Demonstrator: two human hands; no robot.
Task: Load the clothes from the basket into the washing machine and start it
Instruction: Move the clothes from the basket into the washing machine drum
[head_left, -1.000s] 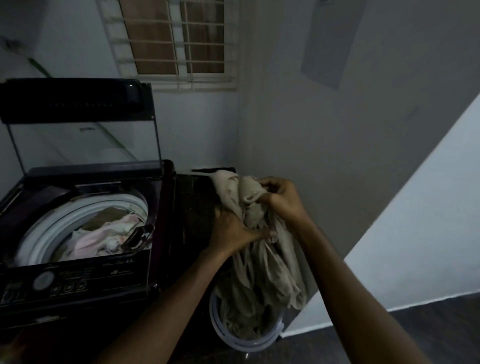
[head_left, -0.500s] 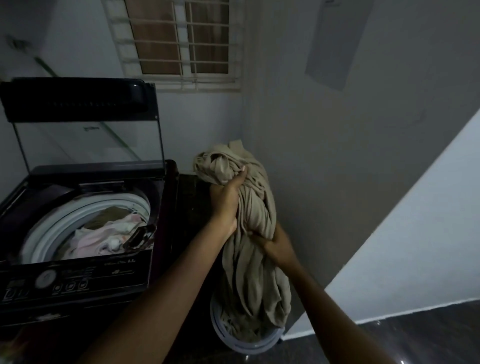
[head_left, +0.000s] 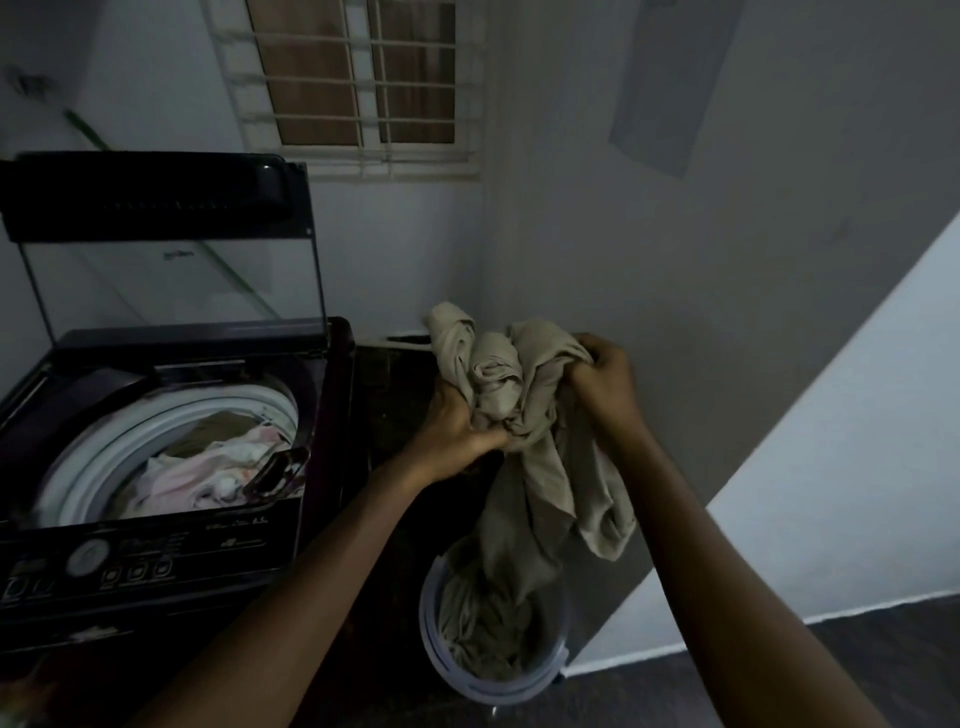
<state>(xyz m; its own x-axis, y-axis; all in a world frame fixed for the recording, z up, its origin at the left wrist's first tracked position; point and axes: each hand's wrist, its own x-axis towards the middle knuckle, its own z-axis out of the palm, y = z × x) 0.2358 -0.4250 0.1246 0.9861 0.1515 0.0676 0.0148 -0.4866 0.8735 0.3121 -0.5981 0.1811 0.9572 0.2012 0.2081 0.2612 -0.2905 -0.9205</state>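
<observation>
Gripping a beige cloth (head_left: 524, 395), the left hand (head_left: 457, 436) and right hand (head_left: 605, 379) bunch it above the basket (head_left: 498, 691), its tail inside; the washing machine (head_left: 156, 467) stands open alongside, holding pink laundry (head_left: 208, 473).

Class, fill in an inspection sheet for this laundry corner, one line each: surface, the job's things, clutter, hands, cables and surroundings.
Surface: dark floor; the basket stands on it, to the right of the washing machine.
Job's things: lid raised; pale clothes lie in the drum; beige cloth is bunched above the basket, its lower end hanging inside.
Clutter: nothing seen.
Hands: left hand and right hand both grip the beige cloth.
Cables: nothing seen.
Surroundings: barred window, grey walls.
</observation>
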